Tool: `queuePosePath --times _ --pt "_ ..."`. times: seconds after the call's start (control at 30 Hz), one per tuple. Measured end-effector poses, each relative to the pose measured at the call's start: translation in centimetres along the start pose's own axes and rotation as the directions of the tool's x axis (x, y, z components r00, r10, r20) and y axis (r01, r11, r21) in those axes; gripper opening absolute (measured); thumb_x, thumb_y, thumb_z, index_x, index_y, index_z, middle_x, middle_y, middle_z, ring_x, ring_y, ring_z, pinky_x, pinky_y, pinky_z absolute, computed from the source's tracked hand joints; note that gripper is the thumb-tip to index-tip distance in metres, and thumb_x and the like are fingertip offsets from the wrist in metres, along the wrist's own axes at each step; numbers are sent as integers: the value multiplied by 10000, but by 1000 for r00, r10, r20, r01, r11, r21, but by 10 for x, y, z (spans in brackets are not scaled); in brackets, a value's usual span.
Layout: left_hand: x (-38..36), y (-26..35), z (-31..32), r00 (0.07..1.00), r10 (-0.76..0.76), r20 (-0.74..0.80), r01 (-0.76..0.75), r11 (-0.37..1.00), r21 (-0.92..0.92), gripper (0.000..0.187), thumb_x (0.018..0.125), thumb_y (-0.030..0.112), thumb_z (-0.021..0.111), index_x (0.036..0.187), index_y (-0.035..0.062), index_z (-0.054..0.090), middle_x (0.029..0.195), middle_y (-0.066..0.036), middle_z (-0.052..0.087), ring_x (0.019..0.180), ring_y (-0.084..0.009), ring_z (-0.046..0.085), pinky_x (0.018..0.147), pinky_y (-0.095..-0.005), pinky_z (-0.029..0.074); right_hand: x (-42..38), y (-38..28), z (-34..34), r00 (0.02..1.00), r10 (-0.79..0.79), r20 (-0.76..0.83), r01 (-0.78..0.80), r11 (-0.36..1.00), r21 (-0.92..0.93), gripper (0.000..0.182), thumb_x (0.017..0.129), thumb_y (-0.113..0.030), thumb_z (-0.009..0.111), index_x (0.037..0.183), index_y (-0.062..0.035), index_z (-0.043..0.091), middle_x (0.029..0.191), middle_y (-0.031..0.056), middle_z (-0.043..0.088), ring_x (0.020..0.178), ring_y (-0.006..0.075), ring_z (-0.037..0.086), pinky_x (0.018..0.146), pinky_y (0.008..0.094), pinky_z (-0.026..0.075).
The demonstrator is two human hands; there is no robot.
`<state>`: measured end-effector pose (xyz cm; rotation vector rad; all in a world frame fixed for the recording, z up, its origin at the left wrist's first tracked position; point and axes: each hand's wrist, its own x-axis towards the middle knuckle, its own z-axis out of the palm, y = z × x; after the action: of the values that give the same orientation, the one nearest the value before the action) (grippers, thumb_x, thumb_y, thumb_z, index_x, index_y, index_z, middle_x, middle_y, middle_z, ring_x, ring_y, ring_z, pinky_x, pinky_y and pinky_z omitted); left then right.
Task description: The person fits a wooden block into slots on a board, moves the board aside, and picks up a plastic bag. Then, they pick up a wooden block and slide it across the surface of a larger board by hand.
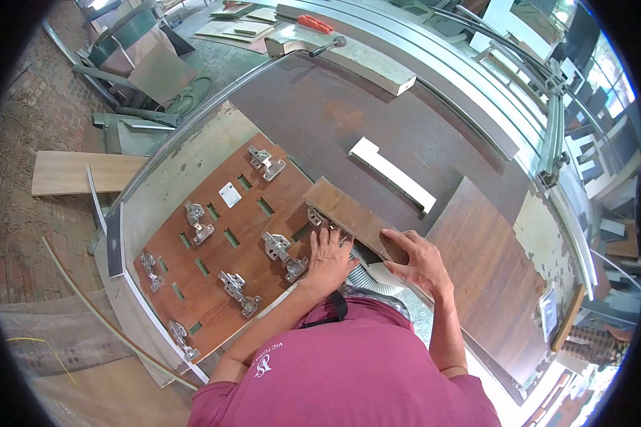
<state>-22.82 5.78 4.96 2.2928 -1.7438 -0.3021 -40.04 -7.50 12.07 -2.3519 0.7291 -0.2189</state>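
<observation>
Worktop (pixel 278 107): left hand (pixel 327 257) spread; right hand (pixel 421 265) gripping plank (pixel 349 215).

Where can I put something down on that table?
The dark tabletop has room between the white strip and long pale block. The wide brown panel beside the right hand does too. The reddish board with hinges is crowded.

Maroon shirt, white print

The shirt (pixel 377 363) is deep maroon, with short sleeves (pixel 477 398) of the same colour. Small white lettering (pixel 271 350) sits above a white curling emblem (pixel 263 366) on one side of the chest; its last letters are hard to read. A black strap (pixel 340 307) shows near the waist. The left hand (pixel 329 257) and right hand (pixel 421 263) are bare.
</observation>
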Motion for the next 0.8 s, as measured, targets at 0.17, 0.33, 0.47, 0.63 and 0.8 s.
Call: queuePosePath --times 0.17,0.33,0.47,0.63,0.8 --pt "-4 1 -3 1000 7 28 -5 999 -51 601 847 388 597 1327 59 446 1346 -243 351 1276 -471 264 1069 -596 174 -11 4 8 998 37 -57 -34 998 53 589 713 -273 713 1269 -185 541 1081 114 592 958 319 605 819 386 493" --pt "-14 1 -11 1000 17 14 -15 995 -95 589 849 409 595 1317 78 463 1361 -239 340 1319 -452 232 1079 -577 170 -24 -5 11 993 68 -96 -59 994 90 586 722 -274 713 1273 -177 538 1077 106 595 966 305 601 826 373 491" --pt "-31 -5 -27 997 64 -38 -69 983 -168 567 827 383 626 1283 75 487 1316 -227 391 1296 -443 270 1063 -540 216 -37 -14 17 988 91 -126 -82 994 74 594 721 -268 715 1278 -174 534 1078 107 594 978 303 596 825 362 492" --pt "-71 -16 -51 992 44 -122 -75 962 -261 544 818 338 640 1269 73 493 1302 -198 416 1266 -441 311 1061 -505 241 -54 -31 32 975 111 -191 -89 989 118 585 708 -175 725 1265 -147 548 1090 121 594 1002 275 596 852 357 488" --pt "-124 -26 -71 998 -30 -57 4 918 -396 527 847 323 627 1274 51 478 1339 -202 390 1298 -373 315 1066 -483 261 -67 -48 53 983 90 -159 -69 989 133 594 687 -152 728 1256 -147 557 1090 117 601 984 276 607 828 359 502"
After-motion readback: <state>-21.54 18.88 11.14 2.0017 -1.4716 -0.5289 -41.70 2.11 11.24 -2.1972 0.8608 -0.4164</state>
